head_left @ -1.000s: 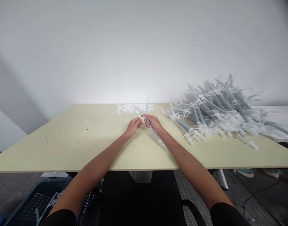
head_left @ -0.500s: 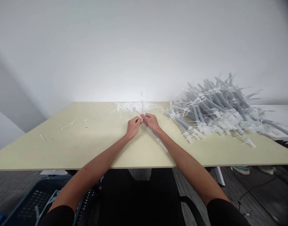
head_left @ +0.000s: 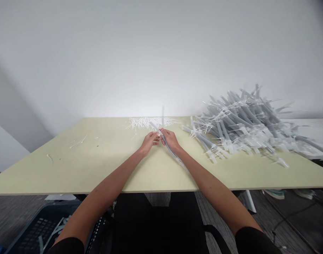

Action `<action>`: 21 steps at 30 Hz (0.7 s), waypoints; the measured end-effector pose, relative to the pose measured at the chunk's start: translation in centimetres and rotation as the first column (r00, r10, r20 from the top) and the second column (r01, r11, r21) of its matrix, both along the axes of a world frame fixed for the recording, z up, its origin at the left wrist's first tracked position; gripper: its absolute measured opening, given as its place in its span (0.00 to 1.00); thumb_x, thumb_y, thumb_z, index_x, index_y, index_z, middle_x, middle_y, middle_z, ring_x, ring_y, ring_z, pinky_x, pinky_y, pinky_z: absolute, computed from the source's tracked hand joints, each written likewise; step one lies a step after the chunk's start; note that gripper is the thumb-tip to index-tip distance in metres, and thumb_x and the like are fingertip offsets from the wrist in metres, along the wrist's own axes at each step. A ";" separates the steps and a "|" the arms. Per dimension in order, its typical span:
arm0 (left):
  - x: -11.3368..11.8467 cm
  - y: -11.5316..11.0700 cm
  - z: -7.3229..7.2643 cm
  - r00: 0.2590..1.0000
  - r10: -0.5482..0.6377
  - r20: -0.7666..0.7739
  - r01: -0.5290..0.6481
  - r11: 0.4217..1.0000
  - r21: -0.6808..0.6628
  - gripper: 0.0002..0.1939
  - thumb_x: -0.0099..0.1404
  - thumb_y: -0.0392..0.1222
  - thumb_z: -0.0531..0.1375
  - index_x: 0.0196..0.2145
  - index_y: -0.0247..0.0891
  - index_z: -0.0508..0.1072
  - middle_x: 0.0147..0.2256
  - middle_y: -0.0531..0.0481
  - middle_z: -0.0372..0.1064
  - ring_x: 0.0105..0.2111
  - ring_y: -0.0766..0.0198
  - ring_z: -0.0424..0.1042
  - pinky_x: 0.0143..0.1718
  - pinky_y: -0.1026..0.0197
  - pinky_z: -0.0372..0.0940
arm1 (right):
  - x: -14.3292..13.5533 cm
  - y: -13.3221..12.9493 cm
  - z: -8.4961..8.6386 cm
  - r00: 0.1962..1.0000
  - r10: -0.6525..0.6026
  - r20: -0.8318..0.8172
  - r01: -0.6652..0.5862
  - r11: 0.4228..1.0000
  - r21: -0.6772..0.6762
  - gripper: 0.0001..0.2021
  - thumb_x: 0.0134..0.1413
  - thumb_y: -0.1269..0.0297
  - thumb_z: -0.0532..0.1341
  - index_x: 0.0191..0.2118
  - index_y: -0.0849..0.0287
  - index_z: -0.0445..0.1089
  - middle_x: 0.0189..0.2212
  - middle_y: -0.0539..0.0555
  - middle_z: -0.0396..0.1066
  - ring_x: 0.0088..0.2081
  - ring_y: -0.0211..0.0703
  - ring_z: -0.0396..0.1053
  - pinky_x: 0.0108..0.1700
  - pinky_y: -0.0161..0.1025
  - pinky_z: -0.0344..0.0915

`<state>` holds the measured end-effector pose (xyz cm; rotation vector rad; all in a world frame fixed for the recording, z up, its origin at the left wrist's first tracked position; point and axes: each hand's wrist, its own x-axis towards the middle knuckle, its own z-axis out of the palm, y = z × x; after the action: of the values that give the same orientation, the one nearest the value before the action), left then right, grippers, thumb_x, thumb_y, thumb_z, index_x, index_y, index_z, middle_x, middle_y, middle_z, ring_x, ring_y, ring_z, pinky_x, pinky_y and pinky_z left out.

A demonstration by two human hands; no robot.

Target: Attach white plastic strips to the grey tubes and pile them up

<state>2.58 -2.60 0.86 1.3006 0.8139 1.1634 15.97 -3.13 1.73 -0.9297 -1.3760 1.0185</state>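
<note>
Above the table's middle, my right hand (head_left: 170,139) is closed around a flexible grey plastic tube (head_left: 169,150). Its lower end slants down toward my right forearm and looks clear. From the grip, one piece stands upright behind the fingers and another points up to the left, so the tubing appears crossed or joined there. My left hand (head_left: 149,141) is beside that crossing, with thumb and forefinger pinched against it and the other fingers curled loosely. Whatever sits between its fingertips is too small to make out. Just behind my hands lies a pile of thin white cable ties (head_left: 141,122).
A large heap of grey tubes (head_left: 246,116) with clear ends and white ties covers the right of the table (head_left: 98,173). A few loose ties (head_left: 80,141) lie at left. On the floor at lower left stands a dark plastic crate (head_left: 39,222). A white wall rises behind.
The upright tube piece has shifted slightly right, and the up-left piece shows more clearly. My left fingers have loosened and spread a little. The view has tilted slightly.
</note>
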 end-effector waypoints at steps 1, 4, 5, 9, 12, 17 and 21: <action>0.0 -0.1 0.2 0.999 -0.039 0.019 0.038 0.999 0.018 0.18 0.57 0.54 0.57 0.34 0.35 0.68 0.32 0.45 0.67 0.31 0.64 0.68 0.34 0.60 0.63 | -0.1 -0.1 0.1 1.000 0.019 0.002 -0.019 1.000 0.008 0.22 0.51 0.43 0.53 0.24 0.60 0.65 0.15 0.49 0.63 0.13 0.32 0.56 0.17 0.33 0.55; -0.1 -0.3 0.5 0.994 -0.106 0.031 0.103 0.992 0.079 0.17 0.58 0.54 0.57 0.29 0.34 0.66 0.27 0.48 0.66 0.29 0.65 0.69 0.36 0.59 0.63 | -0.3 -0.3 0.1 0.999 0.044 0.018 -0.045 0.999 0.023 0.23 0.51 0.44 0.53 0.21 0.60 0.64 0.12 0.48 0.61 0.13 0.32 0.55 0.18 0.33 0.55; -0.1 -0.3 0.5 0.994 -0.109 0.030 0.106 0.990 0.092 0.17 0.58 0.53 0.57 0.28 0.35 0.65 0.26 0.49 0.66 0.29 0.65 0.69 0.36 0.59 0.63 | -0.3 -0.3 0.1 0.999 0.046 0.023 -0.046 0.999 0.023 0.23 0.51 0.44 0.53 0.21 0.60 0.64 0.13 0.48 0.62 0.13 0.31 0.55 0.18 0.32 0.55; 0.1 -0.5 0.6 0.992 -0.111 0.067 0.101 0.986 0.134 0.15 0.59 0.52 0.57 0.27 0.35 0.63 0.25 0.51 0.65 0.28 0.66 0.68 0.37 0.59 0.63 | -0.3 -0.4 0.2 0.998 0.052 0.024 -0.053 0.998 0.025 0.24 0.53 0.44 0.52 0.20 0.60 0.65 0.12 0.49 0.62 0.13 0.31 0.55 0.19 0.32 0.55; 0.2 -0.8 0.6 0.985 -0.131 0.114 0.110 0.979 0.170 0.15 0.60 0.51 0.56 0.27 0.36 0.61 0.25 0.52 0.64 0.27 0.67 0.68 0.36 0.58 0.63 | -0.4 -0.5 0.4 0.997 0.077 0.003 -0.077 0.996 0.032 0.25 0.53 0.44 0.51 0.19 0.60 0.64 0.10 0.47 0.58 0.13 0.31 0.55 0.21 0.33 0.56; 0.5 -1.0 0.5 0.988 -0.068 0.135 0.042 0.981 0.187 0.14 0.61 0.50 0.56 0.28 0.36 0.61 0.26 0.52 0.63 0.27 0.68 0.67 0.36 0.59 0.64 | -0.6 -0.4 0.4 0.992 0.101 -0.075 -0.102 0.995 -0.006 0.26 0.51 0.41 0.52 0.19 0.60 0.65 0.11 0.48 0.58 0.13 0.31 0.54 0.20 0.33 0.54; 0.7 -0.8 0.2 0.988 -0.036 0.152 0.007 0.982 0.187 0.13 0.60 0.49 0.57 0.29 0.36 0.62 0.26 0.52 0.63 0.27 0.68 0.67 0.37 0.59 0.63 | -0.8 0.0 -0.2 0.973 0.141 -0.182 -0.151 0.988 -0.040 0.26 0.50 0.40 0.52 0.20 0.60 0.65 0.11 0.48 0.57 0.14 0.32 0.54 0.19 0.33 0.53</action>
<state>3.24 -3.43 1.06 1.3474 0.5874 1.3306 15.14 -3.11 1.53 -0.7645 -1.2852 1.2259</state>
